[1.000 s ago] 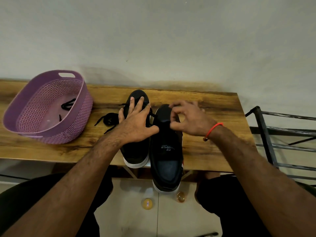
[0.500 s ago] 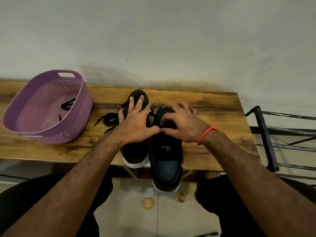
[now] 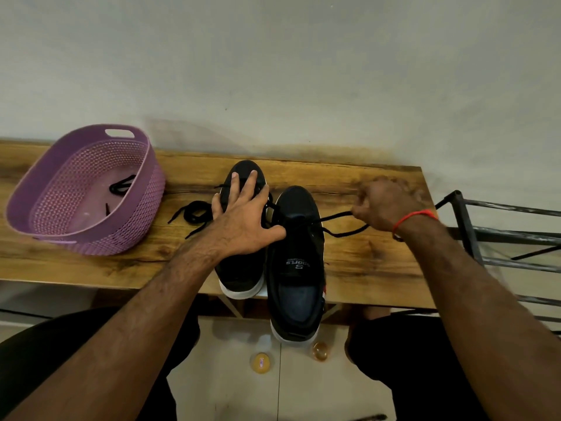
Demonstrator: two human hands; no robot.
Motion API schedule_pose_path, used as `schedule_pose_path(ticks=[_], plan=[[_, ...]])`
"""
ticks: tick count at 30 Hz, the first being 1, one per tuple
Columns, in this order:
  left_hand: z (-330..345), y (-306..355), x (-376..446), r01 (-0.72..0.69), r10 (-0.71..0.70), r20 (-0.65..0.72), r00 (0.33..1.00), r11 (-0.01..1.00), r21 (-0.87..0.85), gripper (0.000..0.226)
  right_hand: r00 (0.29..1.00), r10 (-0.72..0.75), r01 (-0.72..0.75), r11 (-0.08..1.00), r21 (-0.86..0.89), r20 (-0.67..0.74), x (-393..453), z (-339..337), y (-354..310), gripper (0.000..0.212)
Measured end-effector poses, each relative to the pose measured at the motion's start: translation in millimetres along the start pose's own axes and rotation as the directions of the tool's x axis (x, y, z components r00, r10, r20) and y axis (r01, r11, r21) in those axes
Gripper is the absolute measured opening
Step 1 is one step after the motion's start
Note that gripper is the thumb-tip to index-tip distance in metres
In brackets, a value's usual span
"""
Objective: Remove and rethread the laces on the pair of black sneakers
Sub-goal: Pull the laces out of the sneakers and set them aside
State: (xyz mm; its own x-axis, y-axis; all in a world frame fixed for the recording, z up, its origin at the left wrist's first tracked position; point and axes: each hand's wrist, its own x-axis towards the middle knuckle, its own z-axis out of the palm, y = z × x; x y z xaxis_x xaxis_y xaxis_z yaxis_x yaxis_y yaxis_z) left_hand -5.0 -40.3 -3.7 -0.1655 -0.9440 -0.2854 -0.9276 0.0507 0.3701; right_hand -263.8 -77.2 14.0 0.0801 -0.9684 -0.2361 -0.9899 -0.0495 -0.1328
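Head view shows the fingers (image 3: 362, 205) of the right hand (image 3: 385, 205) curled and pinching a thin black lace (image 3: 334, 217), a cord stretched taut from the right sneaker (image 3: 296, 262) out to the right over the bench (image 3: 373, 262); a slack loop of the same lace sags just below it. That wrist carries a thin orange band (image 3: 413, 217), and the forearm runs back toward the near right corner. The left hand (image 3: 243, 217) lies flat on the left sneaker (image 3: 239, 268), fingers straight and spread across its rounded toe, thumb stretched right to touch the right sneaker's upper; its forearm slants in from the near left.

Both sneakers are black with a matte fabric look and white soles, side by side and touching, toes pointing far. The right one hangs over the near edge of the bench, and its tongue bears pale lettering. A loose black lace (image 3: 191, 212) lies coiled on the wood just left of the left sneaker. The bench is glossy, dark-grained wood. At far left stands an oval purple basket (image 3: 145, 208) of perforated plastic with lace pieces inside. A dark metal rack (image 3: 485, 232) stands to the right.
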Motion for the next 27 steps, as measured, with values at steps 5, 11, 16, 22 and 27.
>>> schedule_pose_path(ticks=[5,11,16,22,27], plan=[[0.6,-3.2,0.7,-0.012,0.012,-0.004,1.000,1.000,0.011,0.096,0.900,-0.434,0.428,0.895,0.124,0.030,-11.4,12.8,-56.7,0.023],[0.6,-3.9,0.2,-0.022,0.022,-0.004,1.000,1.000,0.011,0.095,0.879,-0.477,0.476,0.876,0.076,-0.016,-11.5,20.3,-58.0,0.011],[1.8,-3.8,1.5,-0.025,0.025,-0.004,1.000,1.000,0.019,0.096,0.906,-0.423,0.421,0.898,0.128,-0.014,-9.8,15.1,-48.0,0.017],[2.4,-4.1,2.0,-0.020,0.020,0.002,1.000,0.999,0.025,0.100,0.870,-0.492,0.492,0.871,0.004,0.032,-20.4,30.6,-74.9,0.026],[2.2,-3.7,1.7,-0.021,0.021,0.004,1.000,0.999,0.035,0.098,0.872,-0.490,0.490,0.871,0.028,-0.006,-17.3,15.3,-60.1,0.012]])
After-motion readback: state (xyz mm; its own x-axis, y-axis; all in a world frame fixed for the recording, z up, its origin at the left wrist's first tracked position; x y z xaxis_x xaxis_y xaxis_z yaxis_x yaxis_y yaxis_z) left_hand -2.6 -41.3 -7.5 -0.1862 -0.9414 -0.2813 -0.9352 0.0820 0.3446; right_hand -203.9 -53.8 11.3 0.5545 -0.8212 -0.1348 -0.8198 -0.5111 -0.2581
